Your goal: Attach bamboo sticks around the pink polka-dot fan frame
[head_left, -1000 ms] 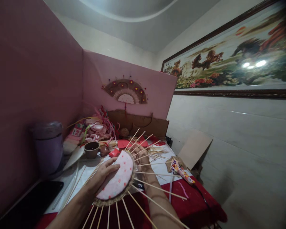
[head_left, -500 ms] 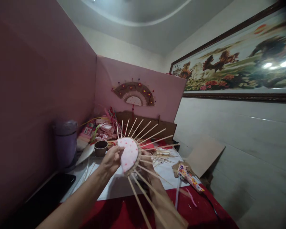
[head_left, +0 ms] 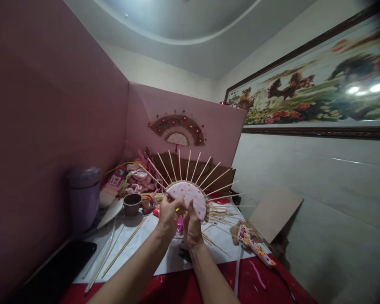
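Note:
Both hands hold up a half-round fan piece (head_left: pixel 189 195) above the table. It has a pink dotted fabric face, a woven rim and several thin bamboo sticks (head_left: pixel 190 165) fanning upward from it. My left hand (head_left: pixel 168 214) grips its lower left edge with closed fingers. My right hand (head_left: pixel 191 226) pinches the bottom edge just beside it. The fan's curved side points up and away from me.
A finished brown fan (head_left: pixel 177 128) hangs on the pink partition. A purple lidded pot (head_left: pixel 82 196), a small brown cup (head_left: pixel 132 203), ribbon clutter (head_left: pixel 136 175) and loose sticks (head_left: pixel 123 244) lie on the white sheet. A glue gun (head_left: pixel 255 247) and cardboard (head_left: pixel 274 207) sit right. A dark phone (head_left: pixel 63 264) lies near left.
The fan piece has been turned from lying with sticks pointing toward me to upright with sticks pointing up. Both hands rose with it and came together under its lower edge.

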Demonstrator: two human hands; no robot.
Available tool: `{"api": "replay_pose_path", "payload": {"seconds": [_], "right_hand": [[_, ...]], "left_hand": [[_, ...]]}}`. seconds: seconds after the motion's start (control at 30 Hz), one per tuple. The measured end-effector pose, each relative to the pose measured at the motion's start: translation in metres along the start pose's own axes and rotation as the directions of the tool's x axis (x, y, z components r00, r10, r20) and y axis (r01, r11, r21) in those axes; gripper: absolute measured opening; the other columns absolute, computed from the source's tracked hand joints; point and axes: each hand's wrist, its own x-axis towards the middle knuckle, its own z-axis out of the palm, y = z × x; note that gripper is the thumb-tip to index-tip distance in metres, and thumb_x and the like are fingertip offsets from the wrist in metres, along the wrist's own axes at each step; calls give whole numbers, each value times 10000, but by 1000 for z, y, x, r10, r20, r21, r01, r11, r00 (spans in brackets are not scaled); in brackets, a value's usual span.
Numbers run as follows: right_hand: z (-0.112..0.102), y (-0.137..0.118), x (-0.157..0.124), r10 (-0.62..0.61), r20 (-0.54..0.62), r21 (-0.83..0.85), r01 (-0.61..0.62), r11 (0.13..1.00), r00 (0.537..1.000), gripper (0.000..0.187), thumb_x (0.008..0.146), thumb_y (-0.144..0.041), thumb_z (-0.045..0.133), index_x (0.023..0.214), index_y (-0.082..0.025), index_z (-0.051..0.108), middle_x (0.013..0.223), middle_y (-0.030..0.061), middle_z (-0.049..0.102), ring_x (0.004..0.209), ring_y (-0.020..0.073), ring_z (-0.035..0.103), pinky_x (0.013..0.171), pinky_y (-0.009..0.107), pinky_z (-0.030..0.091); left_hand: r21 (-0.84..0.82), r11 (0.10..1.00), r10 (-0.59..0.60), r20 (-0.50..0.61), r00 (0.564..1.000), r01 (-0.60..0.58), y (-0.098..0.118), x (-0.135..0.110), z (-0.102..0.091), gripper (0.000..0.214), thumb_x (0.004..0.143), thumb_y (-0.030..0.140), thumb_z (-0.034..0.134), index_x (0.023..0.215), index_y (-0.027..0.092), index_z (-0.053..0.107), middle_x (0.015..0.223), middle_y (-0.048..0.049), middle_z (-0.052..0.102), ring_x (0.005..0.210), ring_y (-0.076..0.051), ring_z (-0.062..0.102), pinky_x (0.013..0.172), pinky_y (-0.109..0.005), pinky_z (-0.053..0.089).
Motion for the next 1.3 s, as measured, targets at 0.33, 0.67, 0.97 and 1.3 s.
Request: {"api": "replay_pose_path", "payload": {"seconds": [0.33,0.67,0.97,1.3], "right_hand": [[-12,-26,9,173,-155,228,-135,964,973,182,681,-279,651,825,-184,593,653,-28,668,554,120,610,476,214,482],[-11,-29,8,124,-139,186,-97,978,982,156,683,-228,626,825,-188,576,635,-59,630,457,63,521,385,150,416],[-13,-32,11,95,-183,174,-63,983,978,147,680,-233,626,799,-173,564,565,-52,607,436,70,510,389,160,408],[-11,-35,10,64,-183,142,-38,989,981,145,687,-250,622,794,-180,554,576,-53,611,428,67,510,381,154,400]], "left_hand": [[284,923,278,-23,960,-261,17,0,-45,262,650,260,686,857,157,562,759,3,587,598,-87,548,499,-181,417],[117,973,182,137,974,-198,48,-14,-34,238,632,149,641,868,163,610,752,-10,631,492,-76,522,393,-184,345],[113,978,161,115,980,-174,43,-9,-37,98,624,159,658,711,134,620,566,10,599,429,-65,486,375,-176,330],[109,981,149,88,985,-158,40,-7,-39,85,619,164,647,680,146,591,550,22,580,414,-69,479,361,-183,322]]}}
